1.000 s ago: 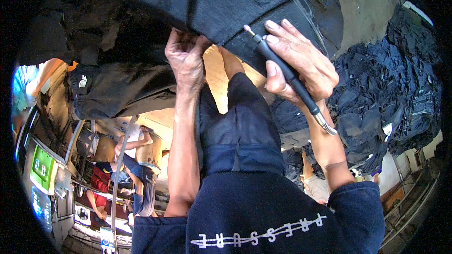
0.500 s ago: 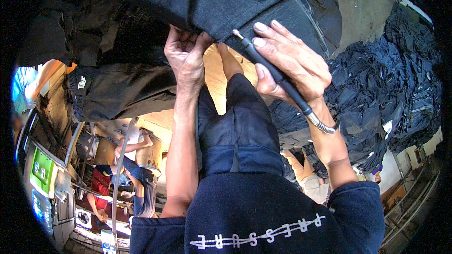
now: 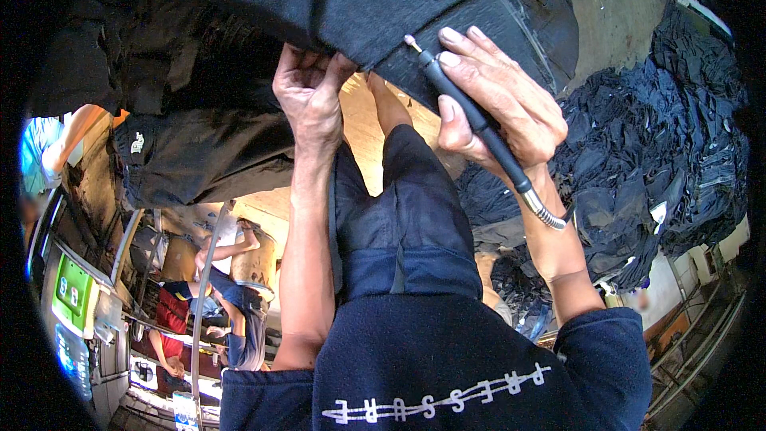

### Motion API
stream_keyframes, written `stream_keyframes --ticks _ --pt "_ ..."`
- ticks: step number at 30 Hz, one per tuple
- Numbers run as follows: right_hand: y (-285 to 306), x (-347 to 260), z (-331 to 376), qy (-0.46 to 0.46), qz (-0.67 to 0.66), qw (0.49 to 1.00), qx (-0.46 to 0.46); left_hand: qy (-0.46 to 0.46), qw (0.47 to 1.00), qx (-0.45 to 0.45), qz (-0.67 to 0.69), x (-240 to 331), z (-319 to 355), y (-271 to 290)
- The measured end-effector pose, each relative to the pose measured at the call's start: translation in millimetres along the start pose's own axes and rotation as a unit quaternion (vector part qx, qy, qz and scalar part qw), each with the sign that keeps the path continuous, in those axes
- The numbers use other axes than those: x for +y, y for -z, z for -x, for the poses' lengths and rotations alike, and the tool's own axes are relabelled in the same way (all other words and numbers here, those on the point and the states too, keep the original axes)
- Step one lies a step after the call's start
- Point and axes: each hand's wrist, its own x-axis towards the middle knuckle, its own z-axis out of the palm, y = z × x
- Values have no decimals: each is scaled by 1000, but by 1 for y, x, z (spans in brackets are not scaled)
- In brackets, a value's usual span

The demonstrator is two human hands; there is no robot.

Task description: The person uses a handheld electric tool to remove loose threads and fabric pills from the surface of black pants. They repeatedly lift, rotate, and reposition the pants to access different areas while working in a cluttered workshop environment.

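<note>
A rotary grinder handpiece (image 3: 461, 102), black with a metal collar and a flexible shaft, lies slanted in my right hand (image 3: 511, 100), fingers wrapped around it. Its small rounded tip points up and left, at the hem of a dark denim garment (image 3: 407, 0) at the top; whether the tip touches the cloth I cannot tell. My left hand (image 3: 313, 100) pinches the garment's lower edge, thumb against curled fingers that are partly hidden by cloth. A flat black board (image 3: 487, 32) shows beyond the hem, near my right fingertips.
A large heap of dark garments (image 3: 638, 160) fills the right side. More dark clothing (image 3: 207, 156) hangs at the left, with a pale print. Other people (image 3: 239, 303) sit at the lower left, beside a metal pole (image 3: 203, 287). A blue-sleeved arm (image 3: 72, 136) shows farther left.
My right hand and the grinder have shifted slightly right, the tip a little higher. My left hand has moved a little left, still pinching the garment. A person at the lower right shows less.
</note>
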Motion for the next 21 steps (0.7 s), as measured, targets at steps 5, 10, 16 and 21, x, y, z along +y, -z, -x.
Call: stream_keyframes --ticks 5,10,16,21 --pt "0 1 1 -13 14 1000 12 -13 999 7 -32 -3 -2 2" --pt "2 2 1 -23 20 999 22 3 1000 14 -21 -4 1 3" --pt "1 4 3 -28 33 998 47 -13 1000 7 -26 -6 1 5" --pt "1 6 3 -30 42 996 66 -18 998 -13 -63 -8 1 10"
